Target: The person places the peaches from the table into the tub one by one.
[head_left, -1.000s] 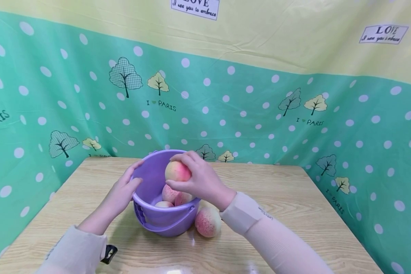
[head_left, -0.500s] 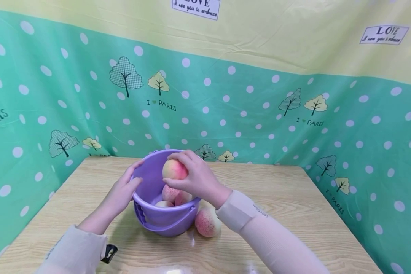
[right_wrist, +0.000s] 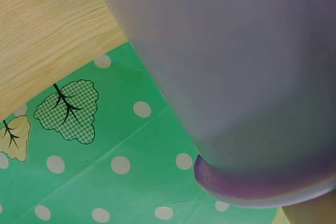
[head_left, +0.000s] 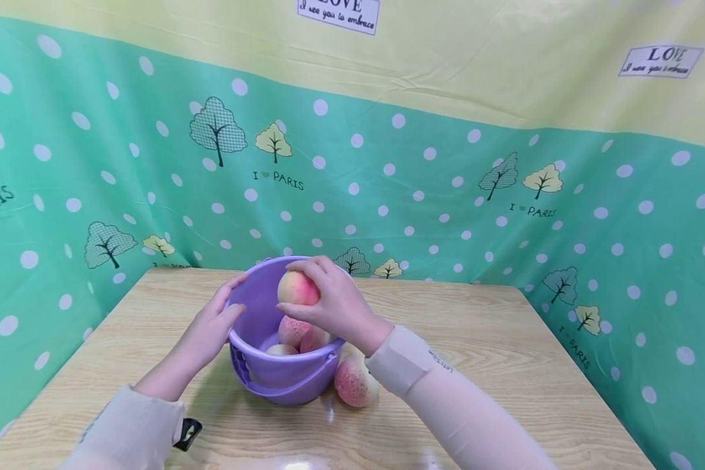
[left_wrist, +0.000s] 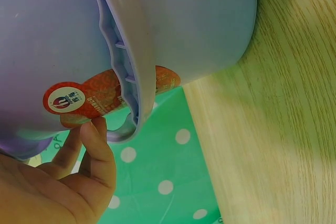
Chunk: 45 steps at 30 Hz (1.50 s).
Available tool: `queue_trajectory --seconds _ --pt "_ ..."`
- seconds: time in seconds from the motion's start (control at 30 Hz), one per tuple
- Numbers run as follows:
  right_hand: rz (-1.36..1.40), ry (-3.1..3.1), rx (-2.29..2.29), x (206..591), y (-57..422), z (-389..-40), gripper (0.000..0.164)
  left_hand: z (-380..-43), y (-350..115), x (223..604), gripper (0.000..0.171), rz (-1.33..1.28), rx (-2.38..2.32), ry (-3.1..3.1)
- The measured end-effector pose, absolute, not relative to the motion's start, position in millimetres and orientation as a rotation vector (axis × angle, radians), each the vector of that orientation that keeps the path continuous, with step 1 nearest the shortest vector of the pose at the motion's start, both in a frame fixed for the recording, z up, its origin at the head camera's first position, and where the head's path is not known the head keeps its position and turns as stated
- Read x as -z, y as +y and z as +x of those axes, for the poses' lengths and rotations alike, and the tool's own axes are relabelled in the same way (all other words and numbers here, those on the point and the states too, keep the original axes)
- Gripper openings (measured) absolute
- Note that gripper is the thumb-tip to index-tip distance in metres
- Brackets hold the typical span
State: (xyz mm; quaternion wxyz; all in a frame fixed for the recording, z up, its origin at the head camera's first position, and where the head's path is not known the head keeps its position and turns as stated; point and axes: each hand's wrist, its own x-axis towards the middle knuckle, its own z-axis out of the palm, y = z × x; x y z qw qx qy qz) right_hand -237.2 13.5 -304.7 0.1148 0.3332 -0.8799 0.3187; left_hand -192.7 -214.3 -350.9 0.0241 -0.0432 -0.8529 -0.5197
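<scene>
A purple plastic bucket (head_left: 282,378) stands on the wooden table (head_left: 493,352) with several pink-yellow peaches (head_left: 294,331) inside. My right hand (head_left: 329,301) grips another peach (head_left: 297,288) just above the bucket's mouth. My left hand (head_left: 214,323) holds the bucket's left rim, thumb over the edge. In the left wrist view the bucket (left_wrist: 173,19) fills the frame, its handle (left_wrist: 128,72) and a red label (left_wrist: 100,98) showing, my fingers (left_wrist: 100,156) against the wall. The right wrist view shows only the bucket's wall (right_wrist: 241,66). One more peach (head_left: 356,380) lies on the table at the bucket's right.
A green polka-dot cloth with tree prints (head_left: 446,196) walls the table at the back and both sides. Bare wood lies to the right and front of the bucket. A small black object (head_left: 187,434) sits at my left sleeve.
My right hand has shifted the held peach slightly left and up over the bucket. The left hand and the bucket stay put.
</scene>
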Motion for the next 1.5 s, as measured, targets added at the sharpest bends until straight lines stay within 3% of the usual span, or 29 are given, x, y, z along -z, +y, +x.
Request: queue_trajectory --seconds 0.8,1.5 --pt "0.98 -2.67 -0.744 303.3 10.6 -240.8 0.064 -192.6 -215.8 350.5 0.059 -0.111 1.597 -2.645" --pt "0.987 -2.601 -0.95 304.7 19.7 -240.8 0.055 -193.5 -214.7 350.6 0.059 -0.127 1.592 -2.632"
